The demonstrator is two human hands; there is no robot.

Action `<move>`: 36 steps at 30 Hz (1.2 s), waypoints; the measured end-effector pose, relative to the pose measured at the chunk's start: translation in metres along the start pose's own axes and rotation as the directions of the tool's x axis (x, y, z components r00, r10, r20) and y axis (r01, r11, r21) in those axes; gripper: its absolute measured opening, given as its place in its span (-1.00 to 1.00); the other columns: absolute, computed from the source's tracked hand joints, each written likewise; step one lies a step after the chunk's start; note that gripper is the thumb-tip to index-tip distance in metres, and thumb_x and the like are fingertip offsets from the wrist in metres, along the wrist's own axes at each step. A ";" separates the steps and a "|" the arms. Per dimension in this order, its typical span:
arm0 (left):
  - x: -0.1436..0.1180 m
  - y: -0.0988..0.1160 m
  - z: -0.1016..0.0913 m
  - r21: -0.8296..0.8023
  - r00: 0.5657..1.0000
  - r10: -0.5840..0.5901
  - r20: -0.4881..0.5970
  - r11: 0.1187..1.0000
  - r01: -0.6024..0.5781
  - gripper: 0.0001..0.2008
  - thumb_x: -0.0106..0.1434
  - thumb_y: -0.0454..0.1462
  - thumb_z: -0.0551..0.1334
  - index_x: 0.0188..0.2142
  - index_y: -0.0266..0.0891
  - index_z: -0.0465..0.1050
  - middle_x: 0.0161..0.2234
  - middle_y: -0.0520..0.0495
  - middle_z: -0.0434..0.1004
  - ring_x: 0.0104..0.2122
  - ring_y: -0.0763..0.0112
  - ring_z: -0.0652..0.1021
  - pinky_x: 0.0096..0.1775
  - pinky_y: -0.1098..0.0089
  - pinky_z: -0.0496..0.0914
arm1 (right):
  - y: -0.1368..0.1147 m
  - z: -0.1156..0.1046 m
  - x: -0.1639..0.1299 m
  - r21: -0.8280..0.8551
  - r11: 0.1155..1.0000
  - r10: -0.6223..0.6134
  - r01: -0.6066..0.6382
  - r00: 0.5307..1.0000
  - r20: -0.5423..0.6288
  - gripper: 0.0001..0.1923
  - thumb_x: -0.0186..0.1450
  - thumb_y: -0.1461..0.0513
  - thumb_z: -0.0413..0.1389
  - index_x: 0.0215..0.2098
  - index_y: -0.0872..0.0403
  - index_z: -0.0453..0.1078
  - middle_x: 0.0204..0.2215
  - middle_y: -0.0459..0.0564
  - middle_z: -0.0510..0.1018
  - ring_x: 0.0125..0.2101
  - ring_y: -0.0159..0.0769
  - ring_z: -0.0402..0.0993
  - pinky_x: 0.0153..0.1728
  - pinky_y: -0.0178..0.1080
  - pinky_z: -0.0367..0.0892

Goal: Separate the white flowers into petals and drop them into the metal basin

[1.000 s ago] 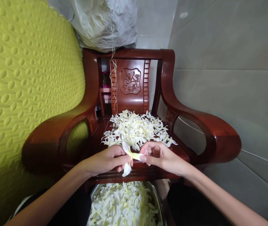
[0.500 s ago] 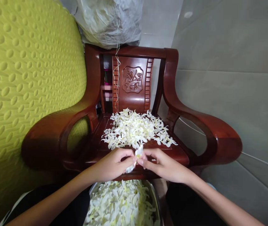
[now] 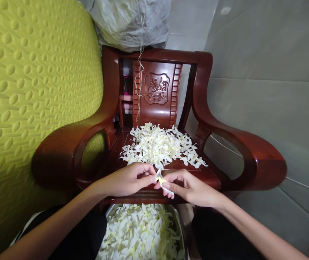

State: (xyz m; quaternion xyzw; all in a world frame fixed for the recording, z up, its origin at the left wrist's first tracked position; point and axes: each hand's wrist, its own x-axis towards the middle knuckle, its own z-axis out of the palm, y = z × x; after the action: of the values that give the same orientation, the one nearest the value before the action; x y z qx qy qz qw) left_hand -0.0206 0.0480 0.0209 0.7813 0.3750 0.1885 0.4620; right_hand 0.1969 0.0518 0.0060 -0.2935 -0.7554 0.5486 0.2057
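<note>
My left hand [image 3: 128, 179] and my right hand [image 3: 189, 187] meet over the front edge of a dark red wooden chair [image 3: 254, 159]. Both pinch one small white and yellow flower [image 3: 161, 180] between thumb and fingers, fingertips almost touching. Just beyond the hands, a heap of white flowers [image 3: 161, 144] is spread on the chair seat. Below my hands, between my knees, a metal bowl [image 3: 180, 224] is filled with more white petals [image 3: 140, 234].
A yellow-green embossed cushion [image 3: 29, 94] fills the left side, pressed against the chair's left armrest. A crumpled translucent plastic bag [image 3: 132, 21] rests on top of the chair back, with a string hanging down. Grey tiled wall lies to the right.
The flower was stretched out between my hands a second ago; now the hands have closed together on it. The view has shifted slightly left, so the chair sits further right.
</note>
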 end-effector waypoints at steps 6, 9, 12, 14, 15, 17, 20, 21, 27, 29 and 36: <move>0.004 -0.008 0.002 0.080 0.981 0.035 -0.192 0.997 -0.020 -0.72 0.30 -0.14 0.07 -0.40 -0.28 0.40 -0.48 0.07 0.29 -0.44 0.46 0.32 -0.39 0.46 0.20 | 0.001 0.001 0.003 0.019 1.000 -0.005 0.007 0.994 -0.113 -0.63 0.37 0.07 -0.05 -0.38 0.16 0.41 -0.46 -0.03 0.47 -0.47 -0.39 0.35 -0.40 -0.31 0.29; 0.005 -0.010 0.008 0.054 0.969 0.003 -0.246 0.998 0.011 -0.68 0.30 -0.10 0.06 -0.45 -0.27 0.32 -0.52 0.08 0.29 -0.47 0.46 0.34 -0.41 0.45 0.22 | 0.001 0.004 0.004 -0.098 0.995 -0.022 0.005 0.985 -0.174 -0.58 0.39 0.05 -0.11 -0.50 0.12 0.29 -0.54 -0.11 0.37 -0.49 -0.41 0.29 -0.39 -0.33 0.23; 0.003 -0.010 0.010 -0.003 0.973 -0.046 -0.224 0.999 0.047 -0.66 0.32 -0.08 0.02 -0.49 -0.24 0.24 -0.59 0.11 0.29 -0.55 0.48 0.34 -0.44 0.45 0.21 | 0.002 0.007 0.005 -0.193 0.981 -0.041 0.003 0.980 -0.194 -0.55 0.39 0.04 -0.12 -0.57 0.11 0.20 -0.62 -0.17 0.27 -0.54 -0.44 0.19 -0.41 -0.33 0.16; 0.002 -0.007 0.010 -0.016 0.971 -0.056 -0.234 0.998 0.053 -0.67 0.32 -0.09 0.02 -0.49 -0.24 0.22 -0.63 0.13 0.24 -0.58 0.51 0.31 -0.47 0.45 0.19 | 0.002 0.007 0.006 -0.168 0.986 -0.039 0.006 0.981 -0.192 -0.54 0.39 0.03 -0.12 -0.57 0.11 0.20 -0.62 -0.17 0.27 -0.55 -0.45 0.19 -0.41 -0.33 0.16; 0.001 -0.006 0.009 -0.017 0.970 -0.050 -0.238 0.999 0.047 -0.68 0.32 -0.10 0.03 -0.48 -0.25 0.24 -0.63 0.14 0.23 -0.58 0.51 0.29 -0.48 0.46 0.17 | 0.001 0.007 0.006 -0.133 0.991 -0.027 0.002 0.982 -0.184 -0.55 0.39 0.02 -0.13 -0.55 0.11 0.22 -0.60 -0.15 0.31 -0.54 -0.44 0.21 -0.42 -0.34 0.18; 0.000 -0.004 0.008 -0.022 0.974 -0.016 -0.228 1.000 0.011 -0.71 0.31 -0.13 0.06 -0.45 -0.27 0.29 -0.60 0.13 0.24 -0.55 0.52 0.29 -0.46 0.47 0.17 | 0.001 0.005 0.007 -0.045 0.999 0.016 -0.022 0.990 -0.141 -0.60 0.38 0.01 -0.12 -0.42 0.12 0.29 -0.51 -0.11 0.39 -0.51 -0.43 0.27 -0.42 -0.33 0.22; 0.000 -0.003 0.009 -0.032 0.980 0.047 -0.194 0.998 -0.054 -0.74 0.30 -0.16 0.08 -0.42 -0.29 0.37 -0.50 0.08 0.34 -0.47 0.50 0.32 -0.39 0.46 0.21 | 0.001 0.004 0.008 0.051 0.998 0.028 -0.024 0.997 -0.067 -0.67 0.36 0.01 -0.06 -0.25 0.11 0.32 -0.38 -0.05 0.45 -0.45 -0.39 0.33 -0.41 -0.32 0.27; 0.000 -0.003 0.010 -0.029 0.980 0.051 -0.192 0.998 -0.058 -0.73 0.30 -0.16 0.08 -0.41 -0.29 0.39 -0.47 0.06 0.37 -0.45 0.49 0.33 -0.37 0.46 0.22 | 0.001 0.004 0.009 0.059 0.998 0.014 -0.010 0.998 -0.065 -0.67 0.35 0.01 -0.03 -0.25 0.12 0.33 -0.38 -0.05 0.45 -0.44 -0.38 0.34 -0.40 -0.32 0.27; -0.002 -0.002 0.003 0.031 0.994 0.007 -0.105 0.999 -0.004 -0.71 0.32 -0.12 0.05 -0.31 -0.27 0.42 -0.47 0.07 0.35 -0.45 0.48 0.34 -0.41 0.47 0.20 | 0.003 0.006 0.010 -0.106 0.994 -0.021 -0.003 0.975 -0.219 -0.63 0.34 0.03 -0.02 -0.39 0.14 0.40 -0.53 -0.09 0.40 -0.50 -0.39 0.29 -0.42 -0.34 0.21; -0.004 0.000 -0.002 0.073 0.996 -0.006 -0.093 0.997 0.012 -0.72 0.32 -0.14 0.05 -0.33 -0.27 0.41 -0.50 0.09 0.33 -0.47 0.49 0.33 -0.41 0.47 0.20 | 0.001 0.004 0.010 -0.147 0.989 -0.025 -0.014 0.965 -0.261 -0.62 0.35 0.03 -0.04 -0.40 0.15 0.39 -0.52 -0.10 0.40 -0.50 -0.40 0.26 -0.43 -0.35 0.18; -0.008 0.008 -0.010 0.062 0.996 0.009 0.091 0.998 -0.014 -0.69 0.35 -0.21 0.00 -0.32 -0.28 0.48 -0.49 0.02 0.48 -0.49 0.49 0.39 -0.40 0.48 0.25 | -0.006 0.001 0.007 -0.225 0.974 -0.037 -0.009 0.979 -0.202 -0.58 0.39 0.06 -0.10 -0.48 0.13 0.36 -0.55 -0.12 0.35 -0.50 -0.41 0.25 -0.41 -0.35 0.16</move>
State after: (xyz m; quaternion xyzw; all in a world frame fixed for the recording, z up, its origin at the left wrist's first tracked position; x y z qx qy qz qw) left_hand -0.0290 0.0449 0.0327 0.8053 0.3549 0.1435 0.4527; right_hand 0.1893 0.0543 0.0110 -0.3646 -0.7895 0.4247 0.2519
